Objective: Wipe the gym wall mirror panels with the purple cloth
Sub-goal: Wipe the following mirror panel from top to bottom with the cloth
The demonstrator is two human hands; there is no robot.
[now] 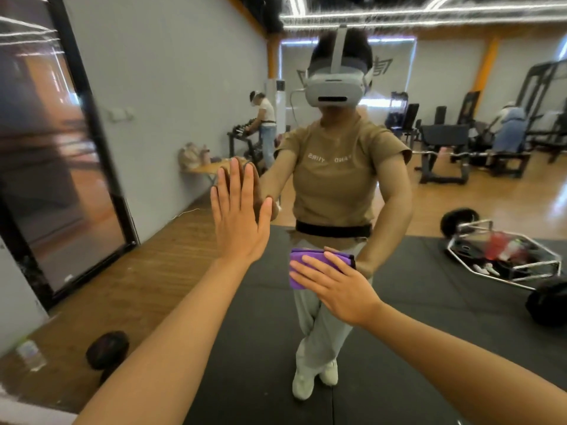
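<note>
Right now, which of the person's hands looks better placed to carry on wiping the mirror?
The right hand: it presses the purple cloth flat against the mirror. The left hand lies bare on the glass, holding nothing.

A gym, seen in a large wall mirror (399, 185). Wooden floor (147, 271) with black rubber mats (414, 302) laid over it. Hex bar (503, 259) loaded with black plates on the mat at the right. Benches and weight machines (445, 148) ranged along the far side, a dumbbell rack (245, 139) by the grey wall. Strip lights (429, 13) on a dark ceiling overhead. Other people busy among the equipment.
</note>
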